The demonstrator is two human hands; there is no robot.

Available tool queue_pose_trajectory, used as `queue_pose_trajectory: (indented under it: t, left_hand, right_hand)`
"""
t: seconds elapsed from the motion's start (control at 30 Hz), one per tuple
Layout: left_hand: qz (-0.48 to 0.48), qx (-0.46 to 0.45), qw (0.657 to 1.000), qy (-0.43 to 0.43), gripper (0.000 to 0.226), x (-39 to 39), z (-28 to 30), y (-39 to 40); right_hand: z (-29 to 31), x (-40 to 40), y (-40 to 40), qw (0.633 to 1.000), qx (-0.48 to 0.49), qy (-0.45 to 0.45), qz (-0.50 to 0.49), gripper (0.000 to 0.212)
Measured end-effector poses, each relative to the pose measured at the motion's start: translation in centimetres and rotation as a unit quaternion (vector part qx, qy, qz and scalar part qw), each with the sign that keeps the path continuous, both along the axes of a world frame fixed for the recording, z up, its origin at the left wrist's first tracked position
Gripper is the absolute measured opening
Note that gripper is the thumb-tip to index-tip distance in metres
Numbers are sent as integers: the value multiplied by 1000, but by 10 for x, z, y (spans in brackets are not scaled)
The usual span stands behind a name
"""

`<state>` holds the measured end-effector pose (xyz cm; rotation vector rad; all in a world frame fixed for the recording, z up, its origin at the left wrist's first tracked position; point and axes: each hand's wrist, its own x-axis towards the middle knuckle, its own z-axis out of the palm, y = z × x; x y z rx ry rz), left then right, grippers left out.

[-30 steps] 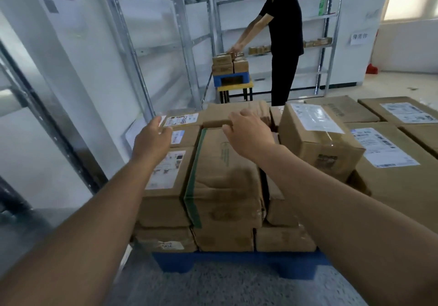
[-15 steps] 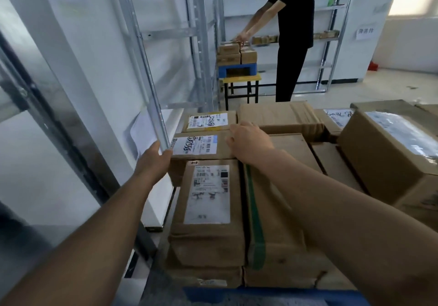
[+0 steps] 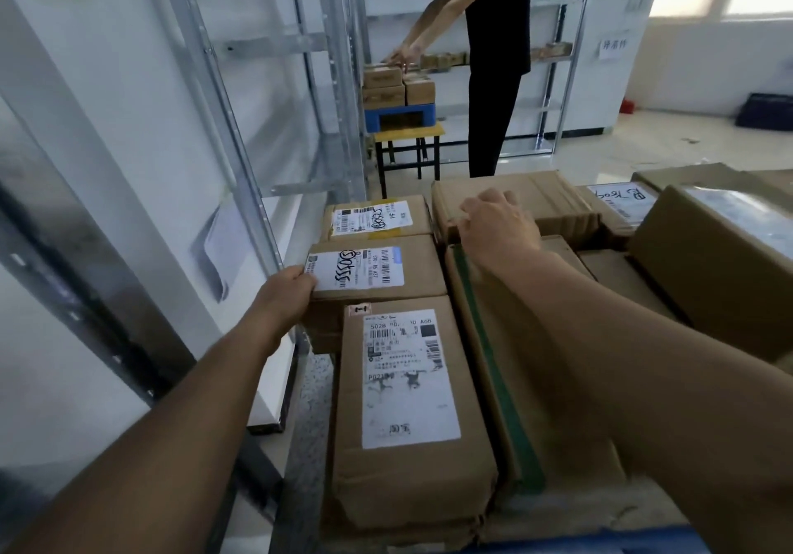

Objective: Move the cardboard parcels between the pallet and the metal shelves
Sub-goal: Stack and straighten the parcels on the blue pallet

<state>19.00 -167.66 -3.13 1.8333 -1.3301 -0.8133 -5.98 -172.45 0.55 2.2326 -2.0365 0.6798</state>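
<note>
Head view: mid-frame on the pallet [image 3: 600, 543] stack, left hand [image 3: 286, 296] curls fingers round the parcel [image 3: 377, 279]'s left edge; right hand [image 3: 497, 227] lies bent-fingered over neighbouring boxes, grasp unclear. Best bring it across, then lift level toward the shelves [image 3: 240, 124] upper left

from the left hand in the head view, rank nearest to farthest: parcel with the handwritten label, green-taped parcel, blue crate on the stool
1. Parcel with the handwritten label: gripped at its left edge by the left hand.
2. Green-taped parcel: to the right, across the stack.
3. Blue crate: far back, on the stool.
</note>
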Motion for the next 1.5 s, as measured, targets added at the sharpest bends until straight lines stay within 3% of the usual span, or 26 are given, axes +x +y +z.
queue_pose_trajectory:
  t: [0.17,0.47,0.7,0.87,1.07,1.27,1.37,1.43,1.5]
  left_hand:
    - [12,-7,1000,-4,32,-6,9,1]
    - [14,-7,997,71,34,-13,3,6]
    - [0,22,998,56,30,-15,4,6]
    - [18,-17,1000,5,26,-12,13,-11]
    - [34,-37,998,-46,22,-10,22,-58]
    - [18,50,996,-69,50,4,17,-109]
    - [5,84,996,-5,42,5,9,-122]
    - [-16,90,993,71,30,3,7,-125]
    - [-29,86,991,94,29,2,6,-129]
  right_hand:
    - [-1,-3,-2,998,51,28,14,22]
    - [1,-13,1,996,65,33,48,27]
    - [4,-14,2,994,76,48,55,28]
    - [11,-11,-9,996,64,28,56,21]
    - [17,2,-47,996,55,20,73,27]
    - [15,4,-98,993,85,52,58,39]
    - [9,1,-115,990,118,69,41,50]
    - [5,-1,-121,987,131,87,46,49]
    - [3,-3,-124,986,132,91,50,47]
